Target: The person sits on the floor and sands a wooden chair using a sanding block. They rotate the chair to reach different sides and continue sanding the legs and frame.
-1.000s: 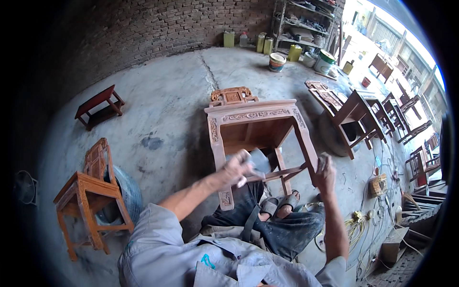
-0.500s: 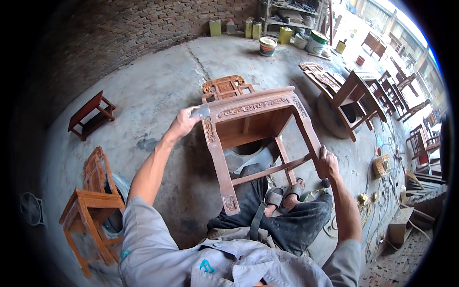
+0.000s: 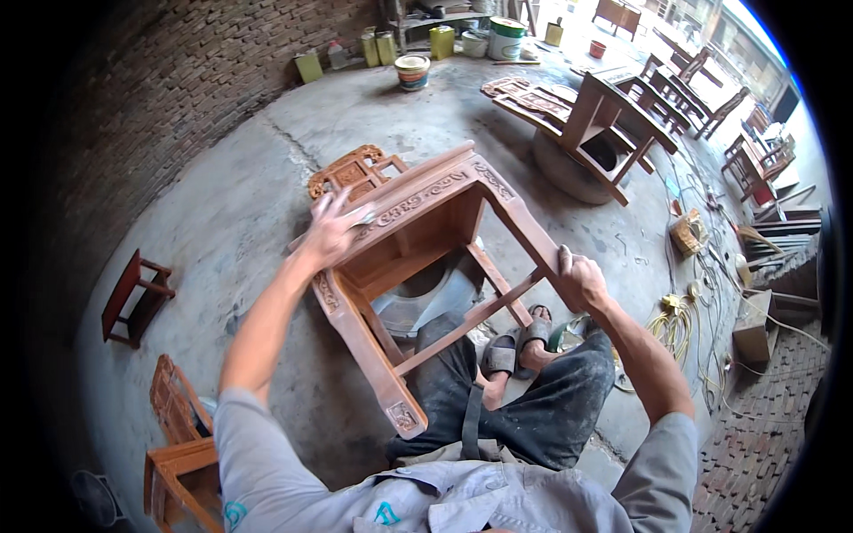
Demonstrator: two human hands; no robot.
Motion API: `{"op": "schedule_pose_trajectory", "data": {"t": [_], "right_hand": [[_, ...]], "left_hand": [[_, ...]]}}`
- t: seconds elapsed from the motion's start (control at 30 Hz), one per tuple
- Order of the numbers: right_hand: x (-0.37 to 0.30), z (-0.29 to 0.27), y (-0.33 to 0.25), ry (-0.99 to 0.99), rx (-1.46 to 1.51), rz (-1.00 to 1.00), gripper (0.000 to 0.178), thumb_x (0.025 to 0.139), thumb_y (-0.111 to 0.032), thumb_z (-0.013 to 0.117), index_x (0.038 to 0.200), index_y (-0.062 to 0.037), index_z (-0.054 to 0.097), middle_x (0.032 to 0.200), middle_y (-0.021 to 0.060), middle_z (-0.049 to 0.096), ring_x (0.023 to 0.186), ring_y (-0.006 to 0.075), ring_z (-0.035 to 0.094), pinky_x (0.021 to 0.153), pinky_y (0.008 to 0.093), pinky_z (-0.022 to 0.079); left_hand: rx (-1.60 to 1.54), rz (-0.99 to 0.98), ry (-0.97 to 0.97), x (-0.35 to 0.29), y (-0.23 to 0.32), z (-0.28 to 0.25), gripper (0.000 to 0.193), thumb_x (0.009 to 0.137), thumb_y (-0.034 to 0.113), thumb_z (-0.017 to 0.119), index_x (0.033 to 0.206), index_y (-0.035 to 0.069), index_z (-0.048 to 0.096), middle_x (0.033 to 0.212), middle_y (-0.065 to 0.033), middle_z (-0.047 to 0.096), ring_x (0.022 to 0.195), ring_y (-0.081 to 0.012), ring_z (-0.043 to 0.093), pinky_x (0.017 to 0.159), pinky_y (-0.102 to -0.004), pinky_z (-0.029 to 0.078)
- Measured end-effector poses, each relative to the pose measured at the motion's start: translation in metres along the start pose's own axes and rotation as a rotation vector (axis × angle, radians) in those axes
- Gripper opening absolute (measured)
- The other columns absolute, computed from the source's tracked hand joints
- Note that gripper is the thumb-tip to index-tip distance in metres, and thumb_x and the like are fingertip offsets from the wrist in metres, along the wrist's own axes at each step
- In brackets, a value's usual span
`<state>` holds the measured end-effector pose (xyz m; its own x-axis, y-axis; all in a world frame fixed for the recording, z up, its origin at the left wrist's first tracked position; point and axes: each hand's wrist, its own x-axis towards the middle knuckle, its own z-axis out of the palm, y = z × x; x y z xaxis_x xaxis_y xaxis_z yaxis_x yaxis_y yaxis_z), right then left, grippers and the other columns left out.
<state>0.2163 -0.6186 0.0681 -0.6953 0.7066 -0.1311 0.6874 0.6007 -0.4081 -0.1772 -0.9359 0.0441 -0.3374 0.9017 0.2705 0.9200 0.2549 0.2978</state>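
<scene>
A carved wooden chair lies tipped back in front of me, its front rail and legs facing up. Its carved, more orange backrest reaches away along the floor. My left hand is at the left end of the front rail, some fingers lifted apart. Under it shows a grey piece of sheet, perhaps sandpaper, pressed on the wood. Around the chair's right front leg, my right hand is closed. Below the seat frame lies a tyre-like ring, partly hidden.
To the left stand a small dark red stool and an orange-brown chair. Another chair rests on a tyre at the right. Cables and a basket lie on the right floor. Paint buckets and cans line the back.
My left hand has moved along the front rail from its corner, the grey piece with it. The chair sits turned more counterclockwise in view. My right hand still grips the leg.
</scene>
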Motion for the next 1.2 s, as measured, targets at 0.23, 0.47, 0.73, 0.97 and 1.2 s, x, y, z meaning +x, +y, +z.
{"op": "schedule_pose_trajectory", "data": {"t": [0.23, 0.47, 0.73, 0.97, 1.2], "right_hand": [[0.002, 0.004, 0.019, 0.01, -0.321, -0.281, 0.041, 0.103, -0.024, 0.041, 0.13, 0.0021, 0.058, 0.102, 0.0265, 0.07, 0.089, 0.0441, 0.068, 0.078, 0.0509, 0.054], [0.002, 0.019, 0.012, 0.062, -0.106, -0.137, 0.051, 0.106, -0.036, 0.036, 0.096, -0.0014, 0.072, 0.088, 0.0283, 0.07, 0.084, 0.0475, 0.067, 0.08, 0.053, 0.054], [0.002, 0.004, 0.007, 0.007, 0.026, 0.035, 0.054, 0.106, -0.038, 0.034, 0.092, -0.0004, 0.07, 0.088, 0.0289, 0.069, 0.086, 0.0485, 0.066, 0.081, 0.0543, 0.053], [0.004, 0.024, 0.038, 0.07, -0.068, -0.104, 0.053, 0.106, -0.036, 0.033, 0.091, 0.0, 0.069, 0.087, 0.0288, 0.069, 0.086, 0.0486, 0.066, 0.082, 0.054, 0.053], [0.008, 0.02, 0.017, 0.126, -0.023, -0.188, 0.053, 0.106, -0.035, 0.033, 0.089, 0.0002, 0.069, 0.084, 0.0276, 0.069, 0.082, 0.0485, 0.066, 0.08, 0.053, 0.053]], "left_hand": [[0.015, 0.171, -0.098, 0.15, 0.056, 0.055, 0.047, 0.095, 0.013, 0.052, 0.141, 0.02, 0.061, 0.149, -0.0149, 0.053, 0.147, -0.0388, 0.035, 0.122, -0.0618, 0.018], [0.048, 0.158, -0.069, 0.193, 0.067, 0.078, 0.046, 0.097, 0.018, 0.053, 0.142, 0.017, 0.059, 0.148, -0.0141, 0.054, 0.146, -0.0395, 0.035, 0.122, -0.0591, 0.019], [0.021, 0.257, -0.012, 0.193, 0.067, 0.073, 0.049, 0.093, 0.011, 0.05, 0.141, 0.015, 0.058, 0.152, -0.0061, 0.052, 0.146, -0.039, 0.038, 0.121, -0.0618, 0.021], [0.022, 0.274, -0.062, 0.195, 0.071, 0.082, 0.048, 0.096, 0.017, 0.049, 0.143, 0.014, 0.057, 0.148, -0.0105, 0.054, 0.145, -0.0372, 0.038, 0.122, -0.0601, 0.02], [0.074, 0.247, -0.025, 0.219, 0.071, 0.089, 0.049, 0.09, 0.013, 0.057, 0.139, 0.012, 0.06, 0.148, -0.0152, 0.053, 0.14, -0.0371, 0.045, 0.12, -0.0612, 0.024]]}}
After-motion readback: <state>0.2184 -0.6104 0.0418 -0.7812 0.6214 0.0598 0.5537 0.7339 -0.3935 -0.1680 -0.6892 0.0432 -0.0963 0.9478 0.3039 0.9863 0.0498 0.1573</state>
